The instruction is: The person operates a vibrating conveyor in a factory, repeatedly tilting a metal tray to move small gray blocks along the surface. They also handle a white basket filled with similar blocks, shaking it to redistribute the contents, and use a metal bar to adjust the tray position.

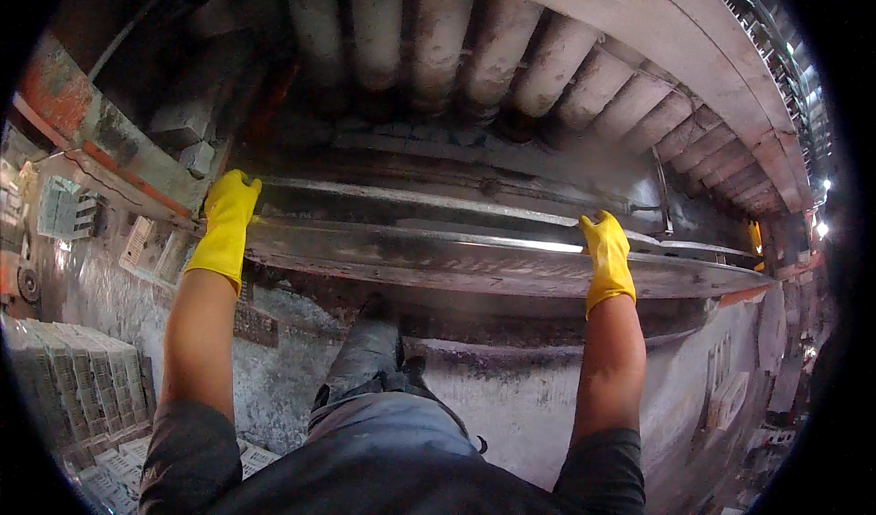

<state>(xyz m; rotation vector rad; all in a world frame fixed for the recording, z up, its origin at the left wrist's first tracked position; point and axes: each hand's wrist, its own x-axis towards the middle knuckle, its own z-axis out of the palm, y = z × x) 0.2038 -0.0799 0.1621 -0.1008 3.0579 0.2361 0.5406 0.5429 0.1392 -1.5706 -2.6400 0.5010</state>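
Two contacts, far apart on one crosswise axis

Largest is the machine frame (639, 13), arching over the top and down the right side. Beneath it stands a row of thick, grimy cylinders (443, 45), beyond the hands. Next comes the broad metal ledge (411, 252), spanning left to right on the person's side of the rail.

The long metal rail (411, 201) runs just beyond that ledge, nearly parallel; whether they are one piece, I cannot tell. Its long axis lies across the body, square to the forearms, dipping rightward in view.

The left hand (230, 221) is at the rail's left end; the right hand (609, 258) touches it well along, leaving a stretch running out rightward. Both gloves have bent fingers, but their undersides are hidden: I cannot tell whether either is closed around the metal.

Smallest is a yellow patch (756, 238) near the far right end, too small to identify.
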